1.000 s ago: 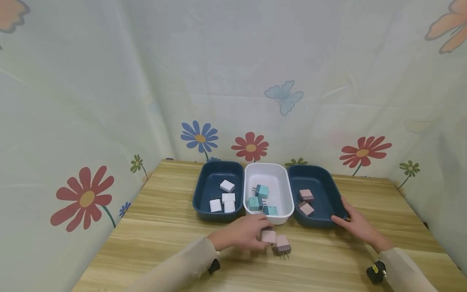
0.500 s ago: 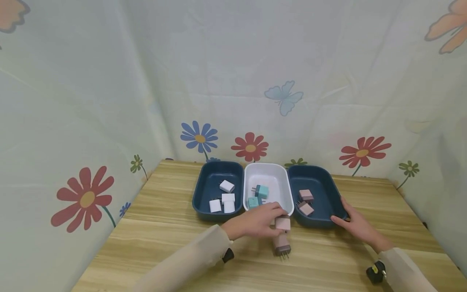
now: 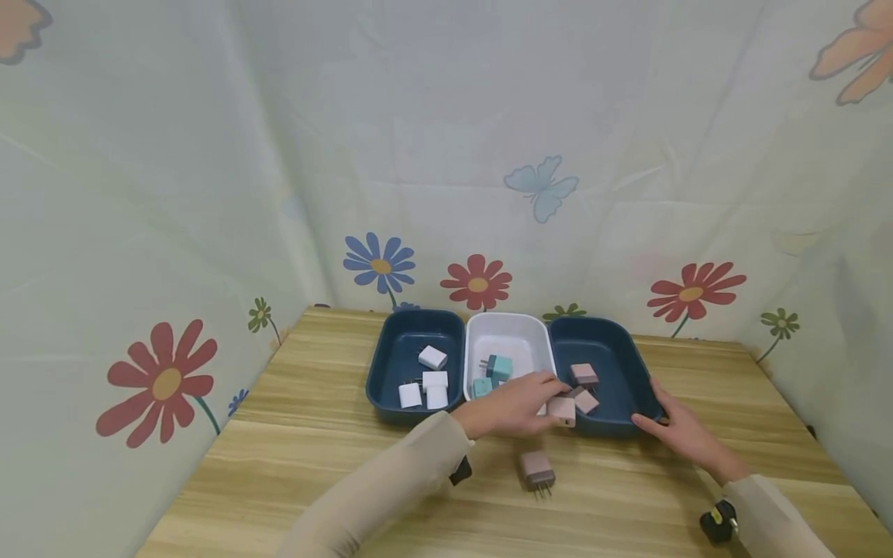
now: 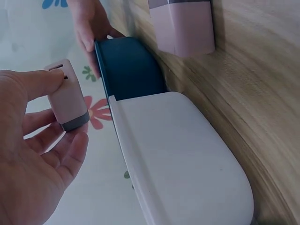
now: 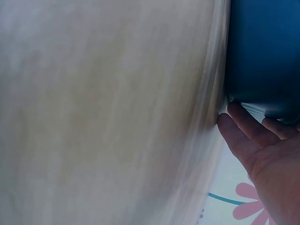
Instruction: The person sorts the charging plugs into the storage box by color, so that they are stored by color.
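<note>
My left hand [image 3: 512, 407] pinches a pink USB charger [image 3: 562, 412] between thumb and fingers, over the front of the white bin [image 3: 512, 341] and beside the right dark blue bin [image 3: 600, 345]. In the left wrist view that charger [image 4: 68, 96] shows its port end and a grey base; its prongs are hidden. Another pink charger [image 3: 537, 468] lies on the table with prongs facing me. Two pink chargers [image 3: 584, 401] sit inside the right bin. At that bin's front right corner rests my right hand [image 3: 687, 434], its straight fingers [image 5: 253, 129] touching the outer wall.
Left of the white bin stands another dark blue bin [image 3: 377, 372] holding several white chargers [image 3: 435, 380]. Teal chargers [image 3: 499, 366] lie in the white bin, partly covered by my left hand. Behind the wooden table [image 3: 335, 465] hangs a flower-printed cloth [image 3: 446, 155].
My left hand has carried the pink charger right and away from me, off the table toward the right bin. The other pink charger and my right hand have stayed put.
</note>
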A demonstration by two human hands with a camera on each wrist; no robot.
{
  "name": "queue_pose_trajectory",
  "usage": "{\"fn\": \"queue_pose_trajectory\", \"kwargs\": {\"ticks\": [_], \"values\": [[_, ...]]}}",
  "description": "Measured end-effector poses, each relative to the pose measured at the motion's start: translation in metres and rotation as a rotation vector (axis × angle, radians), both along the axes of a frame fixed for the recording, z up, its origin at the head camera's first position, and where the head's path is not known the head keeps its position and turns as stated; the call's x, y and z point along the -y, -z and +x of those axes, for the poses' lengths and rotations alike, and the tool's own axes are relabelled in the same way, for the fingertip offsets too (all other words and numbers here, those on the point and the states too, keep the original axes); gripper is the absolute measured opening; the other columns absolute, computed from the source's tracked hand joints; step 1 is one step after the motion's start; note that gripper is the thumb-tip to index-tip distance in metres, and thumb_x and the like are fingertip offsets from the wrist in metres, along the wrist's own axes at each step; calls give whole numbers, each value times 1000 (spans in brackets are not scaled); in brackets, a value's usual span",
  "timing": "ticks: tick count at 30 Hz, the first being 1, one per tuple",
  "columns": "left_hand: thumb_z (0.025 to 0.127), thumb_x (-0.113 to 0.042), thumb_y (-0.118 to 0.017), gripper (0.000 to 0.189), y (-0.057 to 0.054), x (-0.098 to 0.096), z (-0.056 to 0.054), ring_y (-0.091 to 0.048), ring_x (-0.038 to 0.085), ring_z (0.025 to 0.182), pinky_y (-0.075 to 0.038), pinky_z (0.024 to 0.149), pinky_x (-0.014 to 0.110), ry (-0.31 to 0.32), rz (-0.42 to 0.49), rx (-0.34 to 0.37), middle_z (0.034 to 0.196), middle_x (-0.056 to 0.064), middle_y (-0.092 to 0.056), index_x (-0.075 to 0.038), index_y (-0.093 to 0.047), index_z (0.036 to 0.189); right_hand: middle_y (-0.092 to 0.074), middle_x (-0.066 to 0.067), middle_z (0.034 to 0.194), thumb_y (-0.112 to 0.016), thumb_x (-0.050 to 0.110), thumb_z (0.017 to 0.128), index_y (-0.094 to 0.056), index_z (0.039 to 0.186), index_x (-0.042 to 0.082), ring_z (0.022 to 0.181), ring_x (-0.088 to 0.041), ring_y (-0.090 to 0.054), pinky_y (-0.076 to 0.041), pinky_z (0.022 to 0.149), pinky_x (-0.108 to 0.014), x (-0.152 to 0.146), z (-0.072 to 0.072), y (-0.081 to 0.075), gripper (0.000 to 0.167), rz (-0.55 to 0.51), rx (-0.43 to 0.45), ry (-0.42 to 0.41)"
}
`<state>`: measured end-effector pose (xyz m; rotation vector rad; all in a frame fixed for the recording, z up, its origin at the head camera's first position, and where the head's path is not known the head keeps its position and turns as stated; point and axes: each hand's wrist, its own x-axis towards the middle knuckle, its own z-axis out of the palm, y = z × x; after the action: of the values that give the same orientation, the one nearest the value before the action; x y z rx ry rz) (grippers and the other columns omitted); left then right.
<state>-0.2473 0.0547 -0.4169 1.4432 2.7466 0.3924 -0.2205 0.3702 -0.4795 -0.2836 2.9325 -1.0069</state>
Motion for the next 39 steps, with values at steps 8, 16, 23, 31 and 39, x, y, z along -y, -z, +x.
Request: {"fn": "queue_pose_trajectory", "kwargs": {"ticks": [8,16,23,31,39], "values": [[93,-35,-59,50,0,-22,-14,-48,4,105,-40,89,14,6,-29,-30,126,-2,-50,-13,-47,137,-10,-36,148,-61,38,91,-1,148,-5,131,-56,-17,-20,99,-69,-1,0,1,93,-9,9,7],[93,-35,-60,50,5,-45,-26,-48,3,92,-41,79,12,-69,32,28,122,-3,-50,-16,-47,137,-9,-36,148,-59,41,92,0,148,-4,131,-56,-16,-21,99,-69,-2,-1,5,94,-6,17,10],[92,-33,-61,48,16,-56,-40,-48,3,97,-41,86,14,-105,26,19,124,-2,-50,-15,-49,135,-10,-36,148,-59,41,92,0,148,-4,130,-56,-17,-22,98,-68,-1,-2,5,93,0,10,6],[92,-33,-62,50,24,-59,-49,-49,3,98,-42,86,16,-145,32,61,124,-2,-49,-16,-48,137,-9,-36,148,-59,42,91,0,148,-4,130,-56,-17,-21,99,-69,0,-2,4,94,5,22,18],[93,-33,-61,45,28,-70,-53,-48,3,95,-42,85,14,-127,38,20,121,-2,-52,-15,-51,133,-11,-36,148,-60,40,92,-1,148,-5,130,-56,-18,-22,99,-68,1,0,2,93,-4,21,15]]}}
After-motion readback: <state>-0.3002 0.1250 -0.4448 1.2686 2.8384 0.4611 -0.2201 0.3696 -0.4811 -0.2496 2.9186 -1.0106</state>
